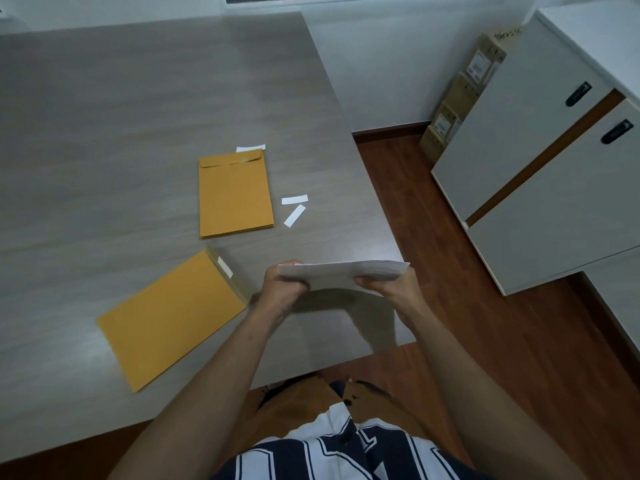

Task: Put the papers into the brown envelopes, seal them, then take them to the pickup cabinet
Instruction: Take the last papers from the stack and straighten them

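Note:
Both hands hold a folded stack of white papers (346, 273) above the near right part of the grey table (138, 98). My left hand (282, 287) grips its left end and my right hand (391, 284) grips its right end. A brown envelope (173, 317) lies slanted to the left of my hands, its flap open with a white strip along the adhesive. Farther back a stack of brown envelopes (235, 194) lies with the top flap folded down.
Three white peel-off strips lie on the table: one behind the stack (251, 148), two to its right (294, 206). A white cabinet (540, 174) with black handles stands at the right on a wooden floor, cardboard boxes (464, 95) beside it.

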Available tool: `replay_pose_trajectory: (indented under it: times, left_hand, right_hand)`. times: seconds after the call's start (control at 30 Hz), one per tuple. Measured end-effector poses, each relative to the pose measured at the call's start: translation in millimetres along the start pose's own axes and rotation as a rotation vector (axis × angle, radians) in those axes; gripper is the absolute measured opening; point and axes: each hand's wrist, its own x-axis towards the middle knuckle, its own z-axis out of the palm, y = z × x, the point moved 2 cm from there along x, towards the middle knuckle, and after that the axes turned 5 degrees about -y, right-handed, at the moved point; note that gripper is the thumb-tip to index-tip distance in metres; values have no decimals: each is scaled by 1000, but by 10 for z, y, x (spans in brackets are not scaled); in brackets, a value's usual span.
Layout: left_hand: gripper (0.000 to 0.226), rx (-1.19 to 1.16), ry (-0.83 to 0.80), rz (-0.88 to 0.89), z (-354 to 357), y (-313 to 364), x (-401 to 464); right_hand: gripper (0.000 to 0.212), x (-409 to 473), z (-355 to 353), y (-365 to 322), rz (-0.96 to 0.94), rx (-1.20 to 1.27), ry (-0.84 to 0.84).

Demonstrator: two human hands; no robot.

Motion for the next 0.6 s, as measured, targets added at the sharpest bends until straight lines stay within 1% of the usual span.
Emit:
replay_pose_trajectory:
  times: [0.07, 0.17, 0.2, 0.27, 0.33, 0.37, 0.4, 0.47, 0.5, 0.57, 0.6]
  left_hand:
    - [35, -14, 25, -5, 16, -20, -12]
    - [35, -73, 111, 2, 16, 22, -12]
    - [33, -109, 163, -5, -74, 18, -35]
    - [29, -109, 195, -6, -121, 81, -27]
    - [25, -73, 206, 27, -267, 135, -43]
    - [26, -79, 225, 63, -373, 141, -47]
    - [29, -106, 269, 86, -487, 129, -50]
    - [31, -151, 417, 79, -760, 3, -73]
    - [31, -118, 509, 65, -892, -90, -91]
    - [30, 65, 656, -14, -1124, -332, -89]
    - [38, 169, 680, -94, -1215, -462, -65]
  right_hand:
    - [51, 18, 11, 11, -3, -16, 5]
    - [41, 42, 8, -97, -2, -32, -8]
    - [37, 72, 96, -162, -16, -52, -50]
    - [33, 102, 89, -241, -35, -67, -67]
    - [35, 143, 155, -335, -52, -77, -95]
    - [39, 173, 204, -380, -59, -88, -108]
    - [44, 209, 261, -432, -68, -97, -121]
    - [48, 266, 418, -555, -83, -123, -146]
    - [46, 289, 505, -611, -85, -134, -155]
    - [40, 316, 685, -721, -97, -146, -173]
    - [38, 321, 775, -768, -109, -165, -176]
